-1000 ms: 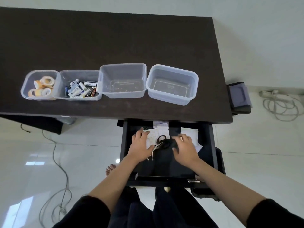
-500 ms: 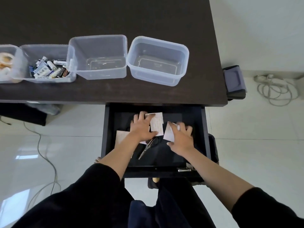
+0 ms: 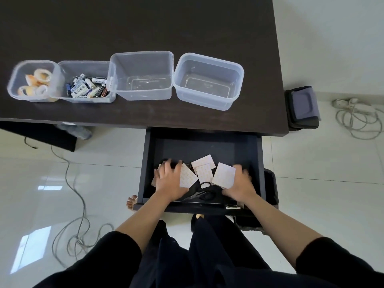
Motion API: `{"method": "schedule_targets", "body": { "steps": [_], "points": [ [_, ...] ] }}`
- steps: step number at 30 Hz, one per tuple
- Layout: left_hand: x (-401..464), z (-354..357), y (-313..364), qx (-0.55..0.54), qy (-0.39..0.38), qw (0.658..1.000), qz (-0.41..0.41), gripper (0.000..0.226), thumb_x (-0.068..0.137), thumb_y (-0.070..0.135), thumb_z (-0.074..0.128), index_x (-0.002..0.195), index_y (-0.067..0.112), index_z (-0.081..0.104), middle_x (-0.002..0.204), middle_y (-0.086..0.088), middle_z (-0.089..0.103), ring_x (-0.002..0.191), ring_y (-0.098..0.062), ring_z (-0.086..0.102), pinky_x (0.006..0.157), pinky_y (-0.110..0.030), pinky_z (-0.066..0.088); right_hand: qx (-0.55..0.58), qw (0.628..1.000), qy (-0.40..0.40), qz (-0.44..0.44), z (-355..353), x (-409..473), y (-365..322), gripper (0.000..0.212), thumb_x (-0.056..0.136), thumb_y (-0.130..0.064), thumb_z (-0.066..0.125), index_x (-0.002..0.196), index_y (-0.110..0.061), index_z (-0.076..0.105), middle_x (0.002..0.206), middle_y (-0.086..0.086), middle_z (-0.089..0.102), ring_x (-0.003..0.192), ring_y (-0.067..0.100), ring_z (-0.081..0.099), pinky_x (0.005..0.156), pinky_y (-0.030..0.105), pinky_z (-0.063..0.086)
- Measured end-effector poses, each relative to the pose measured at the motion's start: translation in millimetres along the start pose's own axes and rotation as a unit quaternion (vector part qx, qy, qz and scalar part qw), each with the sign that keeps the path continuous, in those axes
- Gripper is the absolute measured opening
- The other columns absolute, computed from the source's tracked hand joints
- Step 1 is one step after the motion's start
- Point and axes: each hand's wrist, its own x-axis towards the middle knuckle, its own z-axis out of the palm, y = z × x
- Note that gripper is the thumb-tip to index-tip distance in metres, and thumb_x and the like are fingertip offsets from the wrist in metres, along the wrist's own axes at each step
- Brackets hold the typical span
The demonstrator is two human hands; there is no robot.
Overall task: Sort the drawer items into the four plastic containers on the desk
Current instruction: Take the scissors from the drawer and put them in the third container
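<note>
The dark drawer (image 3: pixel 199 145) is pulled out below the desk edge. Several pale dotted paper sheets (image 3: pixel 203 163) lie in it, with black scissors (image 3: pixel 205 191) partly under them. My left hand (image 3: pixel 169 179) rests flat with spread fingers on the left sheets. My right hand (image 3: pixel 240 183), blurred, grips the edge of the rightmost sheet (image 3: pixel 224 177). Four clear containers stand in a row on the desk: one with tape rolls (image 3: pixel 15 80), one with batteries (image 3: pixel 62 84), and two empty ones (image 3: pixel 143 59) (image 3: pixel 208 61).
The dark desk (image 3: pixel 145 23) fills the upper view. A black pouch (image 3: pixel 302 107) sits off its right edge. Cables lie on the white tiled floor at left (image 3: pixel 79 204) and far right (image 3: pixel 357 117). My legs are below the drawer front.
Both hands have moved toward the drawer's front, and the sheets and scissors have shifted with them. The view now takes in the whole container row again.
</note>
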Motion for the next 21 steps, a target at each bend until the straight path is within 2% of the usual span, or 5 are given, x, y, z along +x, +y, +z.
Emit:
{"method": "schedule_targets", "body": {
  "steps": [4,7,10,16,21],
  "points": [
    [-9,0,-9,-0.008,-0.028,0.998,-0.060,0.104,0.075,0.047,0.072,0.150,0.023,0.005,0.156,-0.018,-0.005,0.145,-0.038,-0.005,0.116,-0.051,0.015,0.115,0.993,-0.032,0.016,-3,1,2,0.071,0.051,-0.019,0.075,0.108,-0.031,0.033,0.093,0.005,0.064,0.068,0.025,0.063,0.050,0.033,0.053],
    [-10,-2,-8,-0.040,-0.030,0.995,-0.088,0.099,0.074,0.043,0.074,0.148,0.024,0.012,0.154,-0.017,0.002,0.143,-0.037,0.008,0.110,-0.048,0.032,0.123,0.992,-0.031,-0.010,-6,-3,1,0.078,0.056,-0.022,0.076,0.119,-0.033,0.032,0.098,-0.004,0.062,0.084,0.026,0.062,0.065,0.037,0.055],
    [-9,-6,-9,-0.055,-0.023,0.993,-0.098,0.095,0.068,0.040,0.079,0.144,0.027,0.023,0.145,-0.014,0.015,0.132,-0.035,0.025,0.097,-0.043,0.047,0.142,0.990,-0.015,-0.018,-7,-6,0,0.084,0.068,-0.012,0.077,0.134,-0.023,0.026,0.104,-0.008,0.057,0.095,0.016,0.057,0.072,0.029,0.046],
    [-5,-9,-15,-0.149,-0.015,0.987,-0.062,0.094,0.059,0.037,0.087,0.137,0.027,0.036,0.134,-0.009,0.028,0.123,-0.028,0.034,0.096,-0.035,0.045,0.163,0.986,0.024,0.007,-3,-1,-1,0.102,0.071,-0.011,0.078,0.145,-0.025,0.010,0.122,-0.004,0.051,0.110,0.015,0.050,0.084,0.030,0.045],
    [7,-16,-15,-0.286,-0.034,0.956,-0.046,0.085,0.063,0.025,0.086,0.136,0.017,0.042,0.128,-0.007,0.051,0.114,-0.020,0.052,0.097,-0.032,0.046,0.131,0.990,0.041,-0.002,1,-4,-4,0.095,0.075,-0.012,0.072,0.145,-0.030,0.010,0.135,0.009,0.036,0.122,0.027,0.043,0.095,0.040,0.046]
  ]
}}
